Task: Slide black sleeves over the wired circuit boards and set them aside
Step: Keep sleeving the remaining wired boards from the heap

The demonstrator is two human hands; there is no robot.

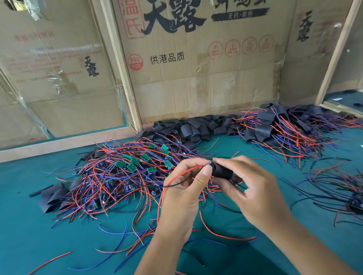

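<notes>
Over the green table, my left hand point(185, 189) pinches the red and black wires point(179, 176) of a circuit board at their end near the sleeve. My right hand point(247, 184) holds a black sleeve point(220, 170) between thumb and fingers, its mouth against my left fingertips. The board itself is hidden, inside the sleeve or behind my fingers. A big tangle of unsleeved green boards with red, blue and black wires point(123, 176) lies left of my hands. Loose black sleeves point(195, 126) are heaped at the back.
Sleeved boards with wires are piled at the back right point(284, 129), and another wired bundle point(350, 191) lies at the right. A few flat sleeves point(52, 196) sit at the left. Cardboard walls point(192, 71) close off the back of the green table point(32, 236).
</notes>
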